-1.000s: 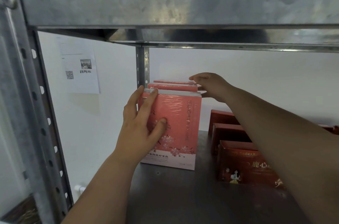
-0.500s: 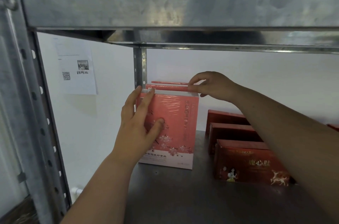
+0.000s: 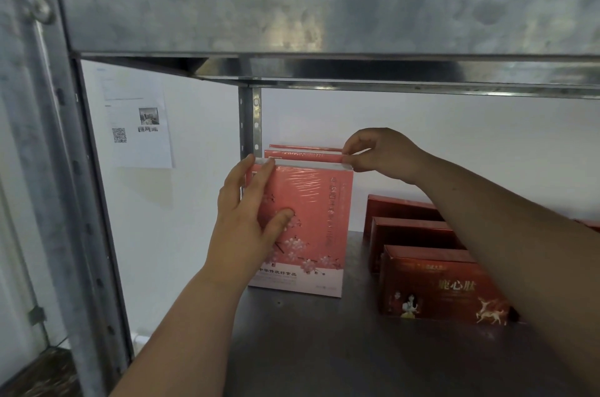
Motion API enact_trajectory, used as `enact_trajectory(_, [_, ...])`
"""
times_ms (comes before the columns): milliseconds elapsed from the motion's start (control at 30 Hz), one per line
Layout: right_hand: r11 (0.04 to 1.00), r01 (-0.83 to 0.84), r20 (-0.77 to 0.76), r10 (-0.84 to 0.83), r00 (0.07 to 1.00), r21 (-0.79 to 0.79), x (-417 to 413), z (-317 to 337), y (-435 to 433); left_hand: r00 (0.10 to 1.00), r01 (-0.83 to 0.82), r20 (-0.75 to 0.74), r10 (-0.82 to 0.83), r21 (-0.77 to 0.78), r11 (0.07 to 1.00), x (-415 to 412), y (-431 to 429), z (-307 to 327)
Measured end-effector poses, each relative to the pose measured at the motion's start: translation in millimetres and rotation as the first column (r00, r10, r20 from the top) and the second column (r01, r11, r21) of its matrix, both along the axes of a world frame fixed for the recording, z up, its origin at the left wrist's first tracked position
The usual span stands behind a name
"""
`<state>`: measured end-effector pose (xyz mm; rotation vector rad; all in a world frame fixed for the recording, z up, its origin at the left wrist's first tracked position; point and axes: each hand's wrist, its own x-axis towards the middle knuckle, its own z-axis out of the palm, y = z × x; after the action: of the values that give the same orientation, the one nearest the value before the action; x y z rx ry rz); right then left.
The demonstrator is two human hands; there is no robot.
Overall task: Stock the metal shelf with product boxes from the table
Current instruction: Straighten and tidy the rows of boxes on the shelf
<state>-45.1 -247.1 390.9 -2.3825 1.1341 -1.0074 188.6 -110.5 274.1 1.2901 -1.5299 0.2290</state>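
Fingers (image 3: 259,179) of my left hand (image 3: 246,227) lie nearly straight, flat against the face of the front pink box (image 3: 311,218), thumb pressing its wrap. My right hand (image 3: 380,153) pinches the top right corner of the second pink box (image 3: 302,154) just behind. Both boxes stand upright on the metal shelf (image 3: 324,348), near three dark red boxes (image 3: 444,283).

looks like a stockroom or shop back room. a bare galvanised metal shelf (image 3: 324,16) holds rows of pink boxes (image 3: 311,221) and red boxes (image 3: 444,286). a printed notice (image 3: 138,120) with a qr code hangs on the plain white wall.
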Motion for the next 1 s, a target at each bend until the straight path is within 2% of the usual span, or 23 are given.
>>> enact_trajectory(133, [1.0, 0.009, 0.024, -0.01, 1.0, 0.02, 2, -1, 4, 1.0, 0.02, 0.015, -0.02, 0.0, 1.0, 0, 2, -1])
enact_trajectory(233, [0.995, 0.054, 0.042, -0.051, 0.998, -0.085, 0, 1, 16, 0.999, 0.042, 0.015, -0.042, 0.008, 0.999, 1, 2, -2])
enact_trajectory(333, [0.995, -0.025, 0.106, 0.036, 0.994, -0.101, -2, 3, 42, 0.999, 0.034, 0.017, -0.034, 0.012, 0.999, 0, 2, -2])
enact_trajectory(400, [0.992, -0.104, 0.043, 0.107, 0.993, -0.074, -3, 1, 60, 0.999, 0.042, 0.017, -0.042, 0.007, 0.999, 0, 2, -2])
enact_trajectory(500, [0.99, -0.104, -0.138, 0.09, 0.986, -0.098, -2, -10, 75, 0.999, 0.024, 0.044, -0.023, -0.008, 1.0, -1, 3, -3])
enact_trajectory(633, [0.996, -0.051, -0.1, 0.044, 0.994, -0.067, -2, -20, 82, 1.0, -0.023, 0.016, 0.025, -0.101, 0.995, -6, 9, -8])
enact_trajectory(733, [0.998, 0.001, -0.072, -0.005, 0.997, -0.06, -5, -19, 84, 0.992, -0.045, 0.108, 0.072, -0.23, 0.972, -13, 18, -17])
enact_trajectory(800, [0.999, 0.017, -0.054, -0.02, 0.998, -0.044, -7, -20, 85, 0.955, 0.038, 0.296, 0.0, -0.122, 0.992, -17, 24, -26])
enact_trajectory(867, [0.999, 0.038, -0.038, -0.04, 0.998, -0.037, -8, -20, 85, 0.874, 0.068, 0.475, -0.104, 0.093, 0.993, -22, 30, -36])
enact_trajectory(933, [0.997, 0.06, -0.038, -0.062, 0.997, -0.046, -6, -22, 85, 0.805, 0.022, 0.569, -0.165, 0.249, 0.968, -27, 34, -45])
enact_trajectory(1000, [0.996, 0.076, -0.035, -0.078, 0.996, -0.056, -3, -25, 85, 0.786, -0.029, 0.579, -0.215, 0.383, 0.923, -28, 38, -51])
